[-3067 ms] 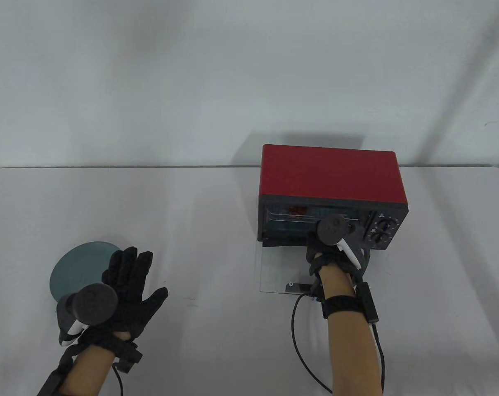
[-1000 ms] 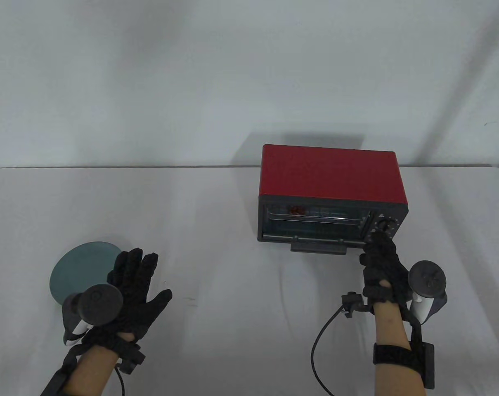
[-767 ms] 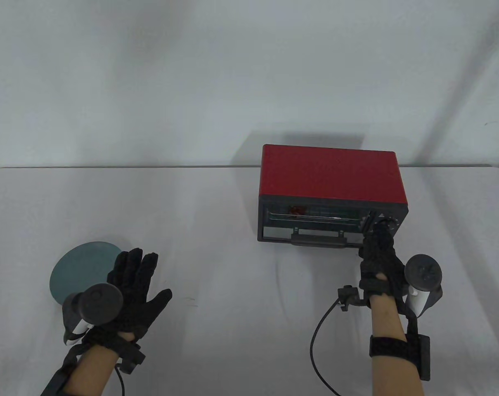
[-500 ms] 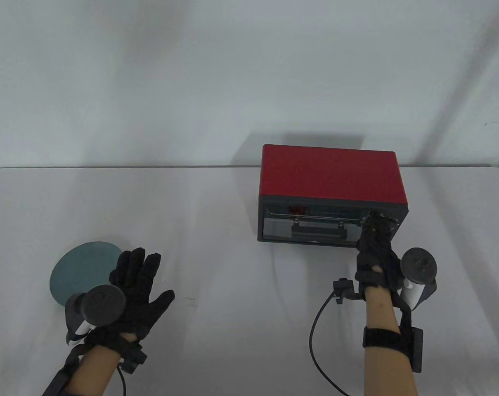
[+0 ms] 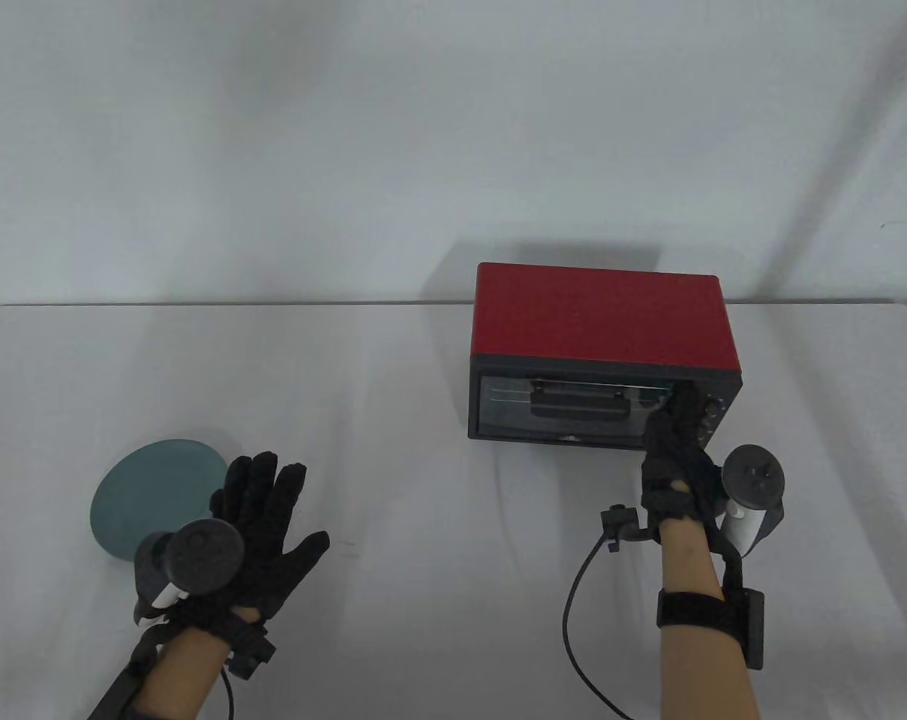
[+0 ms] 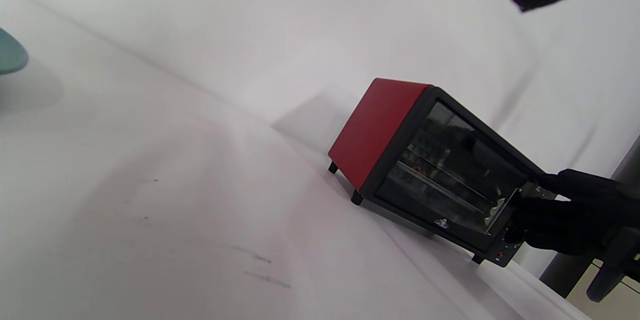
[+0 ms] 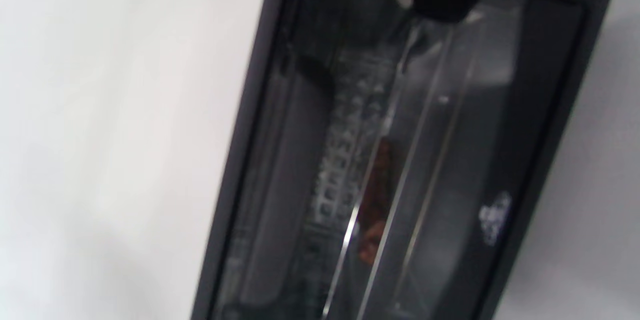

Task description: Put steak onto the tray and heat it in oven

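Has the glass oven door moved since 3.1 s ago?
Yes. The glass oven door has swung up from lying flat on the table to upright against the red oven, which stayed put. The right hand presses its right edge.

A white surface (image 5: 393, 390) ran the full width. Behind it hung a plain white wall (image 5: 348, 150). Light was soft; faint diagonal shadows crossed the wall.

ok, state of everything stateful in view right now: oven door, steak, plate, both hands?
oven door: up against the oven front, right edge maybe not fully seated
steak: inside the oven, seen through the glass
plate: empty, on the table
left hand: open, fingers spread, holding nothing
right hand: fingers on the door's right edge by the knobs
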`<state>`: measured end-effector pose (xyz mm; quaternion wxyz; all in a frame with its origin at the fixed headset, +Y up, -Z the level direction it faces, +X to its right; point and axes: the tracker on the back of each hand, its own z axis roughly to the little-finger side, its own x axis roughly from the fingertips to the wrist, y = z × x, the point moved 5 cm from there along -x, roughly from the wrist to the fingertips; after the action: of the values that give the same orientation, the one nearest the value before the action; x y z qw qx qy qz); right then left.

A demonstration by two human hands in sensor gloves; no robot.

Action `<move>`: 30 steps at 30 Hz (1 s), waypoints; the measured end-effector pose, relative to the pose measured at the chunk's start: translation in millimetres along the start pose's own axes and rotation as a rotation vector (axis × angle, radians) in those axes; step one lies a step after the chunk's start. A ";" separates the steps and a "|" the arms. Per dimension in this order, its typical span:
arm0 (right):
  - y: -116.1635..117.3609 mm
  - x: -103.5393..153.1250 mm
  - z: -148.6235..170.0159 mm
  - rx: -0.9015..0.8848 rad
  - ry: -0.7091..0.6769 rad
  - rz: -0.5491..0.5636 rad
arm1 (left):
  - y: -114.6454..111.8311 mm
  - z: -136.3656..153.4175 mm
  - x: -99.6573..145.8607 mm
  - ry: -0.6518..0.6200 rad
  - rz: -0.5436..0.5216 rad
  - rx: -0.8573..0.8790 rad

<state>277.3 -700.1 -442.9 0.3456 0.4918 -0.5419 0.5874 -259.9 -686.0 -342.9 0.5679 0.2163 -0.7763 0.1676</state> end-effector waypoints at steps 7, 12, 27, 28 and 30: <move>-26.5 5.3 -19.9 0.018 -0.052 0.021 | 1.9 0.7 1.5 0.007 -0.009 0.004; -77.4 12.5 -76.6 0.221 -0.162 0.229 | 3.7 1.5 1.6 0.004 -0.018 0.015; -58.4 -22.3 -10.5 0.624 0.100 0.314 | 3.6 2.5 2.1 0.007 -0.019 0.023; -58.1 -22.8 -10.9 0.641 0.094 0.327 | 3.7 2.6 2.2 0.009 -0.020 0.024; -58.0 -22.8 -9.8 0.652 0.091 0.348 | 3.6 2.7 2.2 0.010 -0.020 0.025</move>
<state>336.1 -677.5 -446.7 0.0896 0.4499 -0.3859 0.8004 -264.5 -684.7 -341.7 0.5705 0.2303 -0.7692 0.1727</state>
